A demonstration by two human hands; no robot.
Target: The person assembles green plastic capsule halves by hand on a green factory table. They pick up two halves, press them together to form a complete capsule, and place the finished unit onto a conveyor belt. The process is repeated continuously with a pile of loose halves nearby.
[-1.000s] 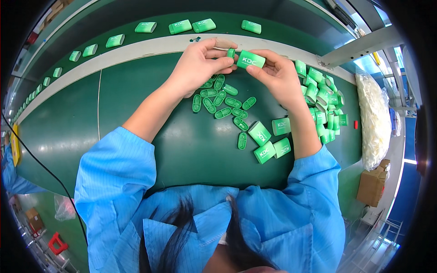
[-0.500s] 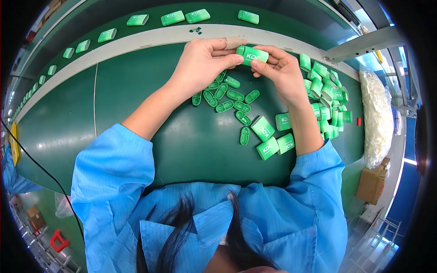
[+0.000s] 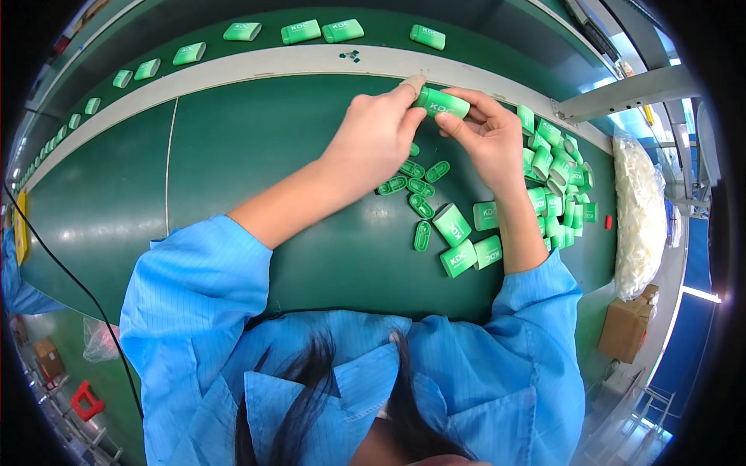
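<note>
Above the far part of the green table, a small green plastic case [image 3: 441, 104] with pale lettering is held between both hands. My right hand [image 3: 491, 138] grips its right end, thumb on the near face and fingers behind. At the case's left end, my left hand [image 3: 374, 132] closes with thumb and index finger; a tan wrap covers a fingertip. Below the hands lie several oval green end caps [image 3: 420, 188], partly hidden by my left hand. Several loose green shells [image 3: 452, 225] rest near my right forearm, one showing its open end.
A large pile of green shells [image 3: 559, 167] lies to the right, beside a clear bag of pale pieces [image 3: 641, 210]. Beyond the pale rail [image 3: 256, 64], a row of green cases [image 3: 301, 32] lies on a green surface. A black cable [image 3: 74, 287] hangs at left.
My left hand has turned and moved right, its fingers now against the case's left end. The case has tilted, its right end lower. The whole view has shifted slightly.
</note>
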